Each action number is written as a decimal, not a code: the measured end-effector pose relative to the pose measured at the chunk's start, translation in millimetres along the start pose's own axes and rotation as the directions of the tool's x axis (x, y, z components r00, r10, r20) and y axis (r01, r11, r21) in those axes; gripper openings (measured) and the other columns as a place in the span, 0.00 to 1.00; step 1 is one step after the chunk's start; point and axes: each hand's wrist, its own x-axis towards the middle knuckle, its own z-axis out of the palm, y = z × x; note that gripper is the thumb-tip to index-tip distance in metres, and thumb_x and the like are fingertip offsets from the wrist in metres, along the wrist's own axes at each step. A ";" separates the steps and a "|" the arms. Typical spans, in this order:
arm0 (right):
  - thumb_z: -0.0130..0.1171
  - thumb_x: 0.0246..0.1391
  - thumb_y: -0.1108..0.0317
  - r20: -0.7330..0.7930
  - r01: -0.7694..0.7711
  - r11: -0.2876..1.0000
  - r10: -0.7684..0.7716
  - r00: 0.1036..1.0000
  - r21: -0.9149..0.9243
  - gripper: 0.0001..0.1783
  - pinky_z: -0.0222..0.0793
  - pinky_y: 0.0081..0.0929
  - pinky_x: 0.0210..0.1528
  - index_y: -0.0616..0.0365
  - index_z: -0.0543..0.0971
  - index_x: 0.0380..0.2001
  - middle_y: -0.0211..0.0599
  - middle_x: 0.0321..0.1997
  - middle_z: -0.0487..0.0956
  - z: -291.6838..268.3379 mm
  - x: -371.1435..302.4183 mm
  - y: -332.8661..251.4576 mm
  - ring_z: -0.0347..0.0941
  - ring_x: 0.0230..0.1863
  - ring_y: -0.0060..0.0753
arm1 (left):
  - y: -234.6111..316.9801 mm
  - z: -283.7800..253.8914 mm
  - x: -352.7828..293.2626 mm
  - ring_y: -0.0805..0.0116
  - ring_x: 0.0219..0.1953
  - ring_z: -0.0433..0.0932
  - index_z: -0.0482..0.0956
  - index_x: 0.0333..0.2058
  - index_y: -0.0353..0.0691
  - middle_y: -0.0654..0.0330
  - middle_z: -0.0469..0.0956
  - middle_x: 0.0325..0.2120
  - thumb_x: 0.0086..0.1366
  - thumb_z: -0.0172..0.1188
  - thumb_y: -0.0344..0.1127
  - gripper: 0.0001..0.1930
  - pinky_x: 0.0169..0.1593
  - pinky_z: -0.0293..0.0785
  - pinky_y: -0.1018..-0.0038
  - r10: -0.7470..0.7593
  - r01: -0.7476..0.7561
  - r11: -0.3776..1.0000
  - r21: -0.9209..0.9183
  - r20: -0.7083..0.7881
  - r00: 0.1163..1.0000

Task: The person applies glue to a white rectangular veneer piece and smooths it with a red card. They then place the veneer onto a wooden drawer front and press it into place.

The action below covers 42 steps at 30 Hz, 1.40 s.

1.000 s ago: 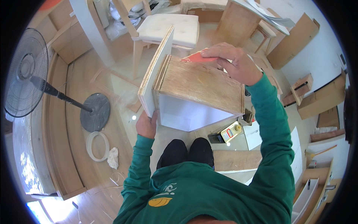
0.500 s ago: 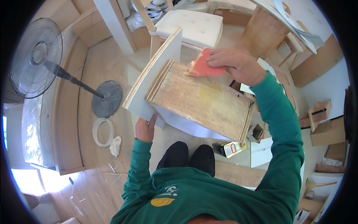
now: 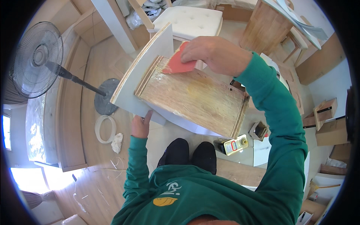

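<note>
A wooden drawer box (image 3: pixel 195 98) is tilted in front of me with one bare plywood side facing up. Its white front panel (image 3: pixel 144 69) stands along the left end, with a layered plywood edge. Wet-looking, glossy streaks and a yellowish patch show on the plywood. My right hand (image 3: pixel 217 54) is closed on a flat red spreader (image 3: pixel 180 63), whose edge lies on the plywood near the panel. At the panel's lower edge my left hand (image 3: pixel 141 125) grips the white front panel, thumb up; its other fingers are partly hidden.
A tin can (image 3: pixel 237 144) and a dark-stained cut-open container (image 3: pixel 258 131) stand on the floor at right. A standing fan (image 3: pixel 107 95) and a white tube coil (image 3: pixel 105 129) are at left. A cushioned chair (image 3: pixel 187 20) stands behind the drawer.
My right hand has moved left with the red spreader, along the plywood toward the white panel. The drawer has shifted slightly left, my left hand still at its panel.
</note>
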 end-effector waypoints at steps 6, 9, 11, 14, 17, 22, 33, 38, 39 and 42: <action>0.54 0.40 0.86 0.001 -0.065 0.997 0.065 0.998 -0.029 0.18 0.70 0.38 0.55 0.61 0.80 0.37 0.41 0.42 0.81 -24.4 -62.2 -27.3 0.74 0.51 0.48 | -0.5 -0.5 0.2 0.46 0.32 0.79 0.79 0.36 0.30 0.43 0.80 0.29 0.64 0.61 0.43 0.18 0.35 0.71 0.62 0.043 -0.043 0.999 0.005 -0.054 0.998; 0.56 0.44 0.83 -0.014 -0.149 0.988 0.149 0.989 0.029 0.15 0.70 0.38 0.54 0.60 0.80 0.37 0.41 0.42 0.80 -34.7 -82.7 -33.8 0.74 0.51 0.48 | 2.0 -2.2 -0.4 0.48 0.33 0.79 0.79 0.37 0.31 0.44 0.80 0.30 0.64 0.61 0.44 0.17 0.36 0.71 0.61 0.025 -0.023 0.998 0.059 -0.037 0.999; 0.57 0.43 0.84 -0.038 -0.191 0.977 0.195 0.980 0.093 0.16 0.71 0.39 0.52 0.61 0.80 0.38 0.41 0.43 0.80 -48.7 -91.2 -34.2 0.74 0.51 0.48 | 10.2 -4.3 0.2 0.46 0.37 0.79 0.79 0.40 0.34 0.46 0.81 0.35 0.64 0.60 0.44 0.17 0.39 0.73 0.62 -0.068 0.063 0.991 0.122 0.042 0.997; 0.57 0.41 0.86 -0.202 -0.091 0.970 0.138 0.970 0.226 0.19 0.72 0.38 0.52 0.61 0.80 0.39 0.41 0.44 0.80 -37.0 -77.7 -35.9 0.74 0.51 0.47 | -17.2 3.1 4.5 0.46 0.37 0.79 0.79 0.41 0.34 0.46 0.81 0.35 0.64 0.60 0.45 0.18 0.39 0.73 0.62 -0.110 0.102 0.988 0.113 0.072 0.991; 0.57 0.38 0.89 -0.202 -0.068 0.980 0.105 0.974 0.185 0.22 0.70 0.38 0.56 0.61 0.81 0.40 0.43 0.45 0.81 -16.6 -58.8 -44.8 0.75 0.51 0.50 | -22.1 4.0 4.9 0.46 0.37 0.79 0.80 0.41 0.35 0.45 0.81 0.34 0.64 0.60 0.46 0.18 0.39 0.73 0.62 -0.091 0.089 0.994 0.056 0.045 0.995; 0.56 0.37 0.89 -0.007 -0.164 0.982 0.165 0.986 0.095 0.23 0.68 0.39 0.59 0.61 0.81 0.39 0.44 0.44 0.81 -32.2 -102.8 -27.3 0.74 0.53 0.50 | -2.4 -0.2 1.3 0.45 0.35 0.79 0.81 0.39 0.37 0.45 0.80 0.31 0.64 0.60 0.47 0.17 0.37 0.73 0.62 -0.094 0.091 0.988 0.122 0.019 0.995; 0.56 0.44 0.83 -0.106 0.254 0.966 -0.249 0.963 0.037 0.19 0.69 0.40 0.52 0.58 0.81 0.41 0.41 0.45 0.80 -7.8 15.3 -29.3 0.74 0.50 0.46 | -9.9 -6.2 3.8 0.46 0.38 0.79 0.80 0.39 0.34 0.44 0.80 0.33 0.64 0.61 0.47 0.19 0.40 0.73 0.61 -0.113 0.104 0.980 0.168 0.042 0.993; 0.57 0.43 0.82 0.067 0.196 0.974 -0.204 0.977 0.112 0.15 0.68 0.39 0.51 0.59 0.80 0.36 0.39 0.43 0.80 8.7 22.8 -15.2 0.74 0.49 0.43 | -18.1 1.7 3.1 0.48 0.40 0.79 0.78 0.42 0.32 0.44 0.80 0.36 0.65 0.60 0.46 0.19 0.42 0.73 0.63 0.006 -0.006 1.000 0.007 0.023 1.000; 0.57 0.43 0.82 0.067 0.194 0.972 -0.203 0.977 0.130 0.13 0.68 0.39 0.51 0.60 0.80 0.35 0.38 0.43 0.80 8.1 18.0 -13.9 0.74 0.49 0.43 | -16.0 4.3 3.7 0.48 0.40 0.79 0.78 0.42 0.31 0.44 0.80 0.36 0.65 0.60 0.46 0.20 0.42 0.73 0.63 0.006 -0.006 1.000 0.001 0.030 1.000; 0.58 0.41 0.83 0.171 0.163 0.980 -0.180 0.969 0.110 0.11 0.68 0.41 0.50 0.60 0.79 0.32 0.39 0.41 0.80 -8.3 -5.7 -17.0 0.74 0.48 0.45 | -7.4 -2.9 -0.5 0.47 0.38 0.79 0.78 0.41 0.30 0.44 0.81 0.35 0.65 0.59 0.45 0.19 0.42 0.73 0.63 -0.038 0.037 0.999 0.025 0.030 0.999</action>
